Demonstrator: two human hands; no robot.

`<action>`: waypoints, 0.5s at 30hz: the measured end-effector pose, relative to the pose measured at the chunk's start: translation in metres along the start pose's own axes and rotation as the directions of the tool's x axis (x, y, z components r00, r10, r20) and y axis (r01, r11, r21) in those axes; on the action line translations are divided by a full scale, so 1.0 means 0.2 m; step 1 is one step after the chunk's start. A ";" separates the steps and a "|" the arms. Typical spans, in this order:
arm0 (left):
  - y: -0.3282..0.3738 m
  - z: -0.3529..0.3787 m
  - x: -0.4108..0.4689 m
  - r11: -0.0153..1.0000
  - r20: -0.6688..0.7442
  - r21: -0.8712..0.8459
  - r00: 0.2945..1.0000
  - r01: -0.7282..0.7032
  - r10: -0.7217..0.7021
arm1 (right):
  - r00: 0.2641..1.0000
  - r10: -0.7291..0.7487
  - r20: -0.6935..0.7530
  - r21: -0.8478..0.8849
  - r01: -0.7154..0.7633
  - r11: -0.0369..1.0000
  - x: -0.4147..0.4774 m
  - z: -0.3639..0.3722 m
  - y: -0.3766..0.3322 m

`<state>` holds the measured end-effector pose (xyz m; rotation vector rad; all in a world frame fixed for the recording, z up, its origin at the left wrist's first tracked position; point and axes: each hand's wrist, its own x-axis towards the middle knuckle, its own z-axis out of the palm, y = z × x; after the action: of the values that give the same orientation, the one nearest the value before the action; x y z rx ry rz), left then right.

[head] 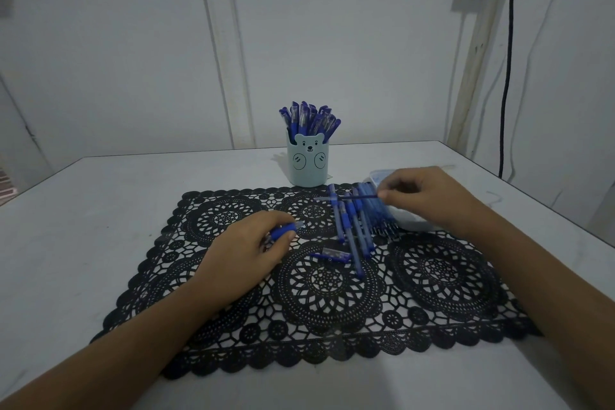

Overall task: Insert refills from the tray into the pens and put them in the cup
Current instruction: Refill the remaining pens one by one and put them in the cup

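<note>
Pinched by right hand [429, 196], a refill [352, 197] lying level, tip aimed left. Gripped in left hand [246, 253], below-left and apart, a pen [283, 231] angled toward it.

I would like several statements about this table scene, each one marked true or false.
1. The right hand pinches a thin blue refill. True.
2. The pale blue bear-faced plastic cup is empty. False: it is full of blue pens.
3. The left hand holds a blue pen barrel. True.
4. The black lace placemat hangs on the wall. False: it lies flat on the white table.
5. The loose blue pens lie on bare table. False: they lie on the placemat, beside the white tray.
</note>
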<state>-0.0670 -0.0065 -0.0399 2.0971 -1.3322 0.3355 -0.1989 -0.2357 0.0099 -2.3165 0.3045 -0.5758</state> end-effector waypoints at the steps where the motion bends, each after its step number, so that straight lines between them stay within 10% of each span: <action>1: 0.00 0.00 0.00 1.000 -0.002 -0.005 1.000 -0.003 0.003 | 0.999 -0.011 0.042 0.033 0.009 0.999 -0.01 0.01 -0.01; 15: 0.01 -0.01 0.00 0.997 0.000 -0.076 1.000 -0.004 0.004 | 0.994 -0.045 0.104 0.036 0.042 0.998 -0.04 0.04 -0.03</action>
<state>-0.0689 -0.0068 -0.0379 2.0318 -1.3290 0.2818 -0.2024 -0.2234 0.0059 -2.3167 0.1935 -0.4748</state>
